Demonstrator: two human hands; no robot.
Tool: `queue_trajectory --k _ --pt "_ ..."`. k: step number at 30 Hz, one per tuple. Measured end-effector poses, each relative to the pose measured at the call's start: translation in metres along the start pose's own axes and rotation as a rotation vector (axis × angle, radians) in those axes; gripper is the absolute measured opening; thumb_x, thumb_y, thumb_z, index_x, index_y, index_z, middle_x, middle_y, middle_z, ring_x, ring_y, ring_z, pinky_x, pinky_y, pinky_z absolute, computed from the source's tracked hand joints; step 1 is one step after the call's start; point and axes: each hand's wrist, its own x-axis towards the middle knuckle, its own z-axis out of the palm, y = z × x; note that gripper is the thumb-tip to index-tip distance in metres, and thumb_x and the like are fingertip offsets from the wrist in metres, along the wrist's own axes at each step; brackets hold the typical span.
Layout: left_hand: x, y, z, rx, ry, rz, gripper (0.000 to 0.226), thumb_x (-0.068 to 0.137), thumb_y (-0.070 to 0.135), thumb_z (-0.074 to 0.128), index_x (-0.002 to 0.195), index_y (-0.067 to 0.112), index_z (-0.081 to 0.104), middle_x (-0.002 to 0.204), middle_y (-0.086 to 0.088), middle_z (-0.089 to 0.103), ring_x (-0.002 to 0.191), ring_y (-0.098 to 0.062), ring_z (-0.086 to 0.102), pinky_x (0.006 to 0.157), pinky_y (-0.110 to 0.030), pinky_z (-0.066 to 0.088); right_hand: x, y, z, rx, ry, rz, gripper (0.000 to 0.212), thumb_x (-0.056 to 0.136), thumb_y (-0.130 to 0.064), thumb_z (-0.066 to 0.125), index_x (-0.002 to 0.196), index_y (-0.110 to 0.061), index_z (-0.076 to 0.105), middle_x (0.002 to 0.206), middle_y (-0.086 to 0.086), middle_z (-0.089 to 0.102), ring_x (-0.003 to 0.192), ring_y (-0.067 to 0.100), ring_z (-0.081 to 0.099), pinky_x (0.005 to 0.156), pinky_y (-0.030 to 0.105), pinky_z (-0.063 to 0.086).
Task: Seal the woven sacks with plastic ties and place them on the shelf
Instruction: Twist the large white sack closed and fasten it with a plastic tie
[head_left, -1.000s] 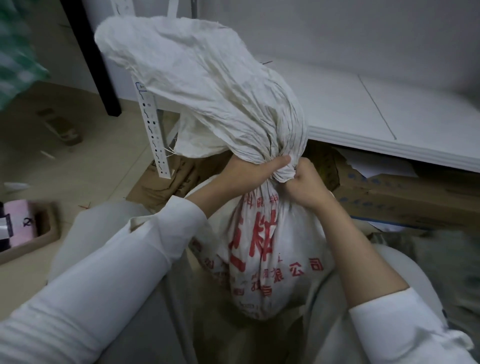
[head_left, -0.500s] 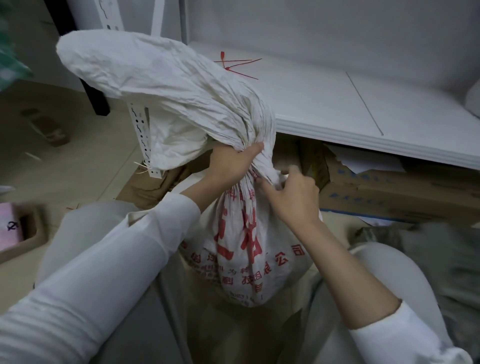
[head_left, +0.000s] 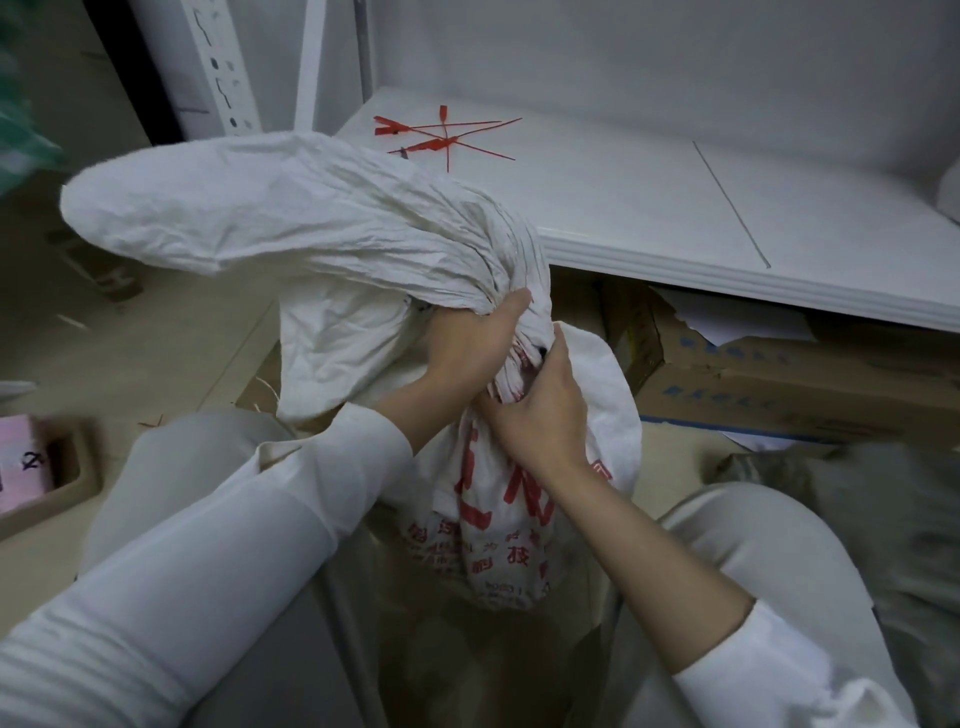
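A white woven sack (head_left: 498, 525) with red printed characters stands between my knees. Its neck is gathered and its loose top (head_left: 291, 218) flops out to the left. My left hand (head_left: 467, 348) is clamped around the bunched neck from the left. Just below it, my right hand (head_left: 540, 410) grips the same neck from the right. Several red plastic ties (head_left: 441, 137) lie in a loose pile on the white shelf board (head_left: 649, 208) behind the sack. No tie is visible around the neck.
Flattened cardboard boxes (head_left: 753, 369) lie under the shelf board to the right. A perforated white shelf post (head_left: 228, 78) rises at the back left. A shallow tray with a pink item (head_left: 31, 467) sits on the floor at left. A grey bundle (head_left: 857, 493) lies at right.
The sack's loose top has swung down and to the left. My right hand has come back onto the neck below my left hand. The view tilted up, showing the red ties.
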Motion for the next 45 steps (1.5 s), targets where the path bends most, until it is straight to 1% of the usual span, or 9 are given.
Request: queue_trajectory --k 4,8,11,23,27,33,39,43,45 --pt "-0.003 0.001 0.003 0.016 -0.053 0.113 0.055 0.083 0.030 0.073 0.132 0.015 0.054 0.133 0.005 0.056 0.126 -0.008 0.048 0.106 -0.018 0.032 0.010 -0.002 -0.009 0.090 0.125 -0.062 0.072 0.076 -0.027 0.073 0.139 -0.016 0.039 0.116 0.000 0.065 0.103 0.016 0.061 0.082 0.025 0.046" --pt "-0.002 0.003 0.001 0.180 -0.114 0.275 0.072 0.073 0.061 0.064 0.130 0.017 0.058 0.134 0.006 0.058 0.129 -0.007 0.048 0.113 -0.031 0.034 0.024 0.001 -0.016 0.105 0.198 -0.161 0.028 0.081 -0.013 0.062 0.109 -0.011 0.059 0.089 0.000 0.068 0.082 0.020 0.063 0.067 0.033 0.049" --pt "0.001 0.005 -0.003 0.155 -0.150 0.361 0.066 0.077 0.056 0.066 0.128 0.014 0.059 0.132 0.005 0.060 0.128 -0.006 0.049 0.113 -0.032 0.034 0.035 0.005 -0.021 0.115 0.173 -0.251 0.016 0.080 -0.010 0.055 0.095 -0.008 0.061 0.082 0.003 0.067 0.074 0.020 0.061 0.063 0.037 0.049" --pt "0.010 0.007 -0.009 0.169 -0.225 0.215 0.057 0.088 0.033 0.069 0.138 0.013 0.050 0.143 0.001 0.050 0.133 -0.010 0.042 0.116 -0.027 0.027 0.056 0.017 -0.028 0.046 -0.113 -0.373 0.028 0.085 -0.003 0.054 0.111 -0.009 0.065 0.100 0.004 0.071 0.092 0.020 0.065 0.075 0.031 0.051" --pt "0.012 0.007 -0.010 0.189 -0.147 0.229 0.056 0.087 0.031 0.070 0.136 0.013 0.051 0.141 0.000 0.050 0.132 -0.011 0.042 0.111 -0.017 0.025 0.046 0.012 -0.034 -0.032 -0.153 -0.348 0.039 0.078 0.000 0.060 0.116 -0.009 0.061 0.097 -0.006 0.065 0.090 0.018 0.062 0.067 0.009 0.040" --pt "0.020 0.004 -0.011 0.204 -0.085 0.209 0.066 0.086 0.030 0.070 0.142 0.010 0.042 0.146 -0.002 0.044 0.136 -0.013 0.038 0.111 -0.017 0.022 0.017 -0.011 -0.045 -0.395 0.060 -0.146 0.066 0.073 -0.055 0.066 0.129 -0.023 0.051 0.121 -0.002 0.055 0.108 0.018 0.055 0.078 0.028 0.041" --pt "0.023 -0.001 -0.008 0.258 -0.065 0.140 0.070 0.086 0.032 0.070 0.144 0.009 0.038 0.149 -0.004 0.041 0.139 -0.018 0.034 0.113 -0.021 0.020 0.007 -0.016 -0.037 -0.426 -0.114 0.018 0.092 0.059 -0.085 0.059 0.121 -0.016 0.056 0.108 0.001 0.065 0.102 0.023 0.061 0.076 0.032 0.046" --pt "0.024 -0.006 -0.006 0.269 -0.072 0.154 0.068 0.083 0.031 0.071 0.140 0.007 0.044 0.144 -0.007 0.047 0.135 -0.021 0.040 0.117 -0.034 0.027 -0.001 -0.012 -0.024 -0.408 -0.241 0.021 0.116 0.061 -0.071 0.073 0.144 -0.005 0.027 0.114 0.004 0.060 0.105 0.025 0.059 0.076 0.032 0.044" --pt "0.023 -0.006 -0.005 0.266 -0.067 0.155 0.067 0.083 0.030 0.071 0.140 0.007 0.044 0.143 -0.007 0.048 0.135 -0.022 0.041 0.116 -0.036 0.029 0.002 -0.004 -0.017 -0.424 -0.186 -0.034 0.099 0.071 -0.053 0.074 0.143 -0.004 0.027 0.106 0.007 0.062 0.097 0.027 0.061 0.069 0.029 0.040"
